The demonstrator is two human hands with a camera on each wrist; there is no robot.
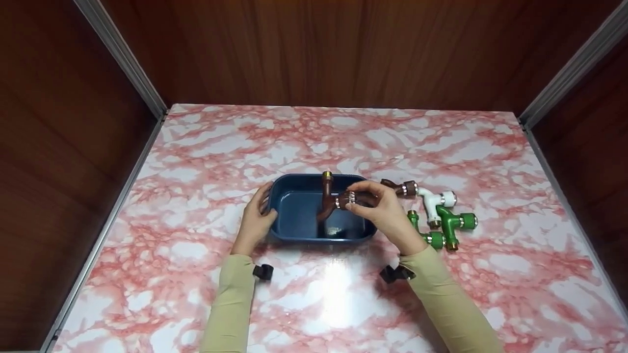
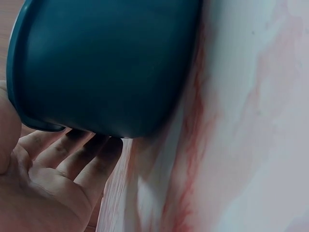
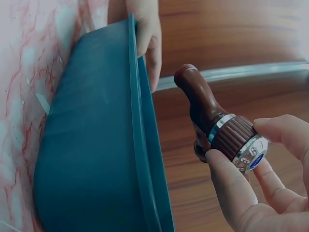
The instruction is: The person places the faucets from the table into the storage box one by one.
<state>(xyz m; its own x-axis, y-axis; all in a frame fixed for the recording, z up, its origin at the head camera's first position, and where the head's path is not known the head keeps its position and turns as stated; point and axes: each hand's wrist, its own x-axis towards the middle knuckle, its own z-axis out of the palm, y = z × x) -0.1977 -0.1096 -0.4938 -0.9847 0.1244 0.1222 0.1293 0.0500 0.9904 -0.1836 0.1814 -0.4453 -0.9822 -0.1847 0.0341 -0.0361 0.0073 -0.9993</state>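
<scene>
Over the blue plastic tub (image 1: 294, 215), my right hand (image 1: 380, 206) pinches a brown tap (image 1: 327, 198) by its ribbed knob, between thumb and fingers. The tap has a brass threaded end and silver rings; a blue dot shows on the knob's silver cap (image 3: 252, 153) in the right wrist view. My left hand (image 1: 256, 215) holds the tub's left end, thumb at the rim and fingers along the outer wall (image 2: 106, 72). In the right wrist view the tap's curved spout (image 3: 198, 92) stands above the level of the tub rim (image 3: 140, 125).
Right of the tub lie another brown tap (image 1: 407, 189), a white tap (image 1: 434, 203), a green tap (image 1: 454, 223) and a second green tap (image 1: 431, 239), partly behind my right hand. Wood-patterned panels (image 1: 314, 54) enclose the marbled red-and-white table (image 1: 196, 294) at back and sides.
</scene>
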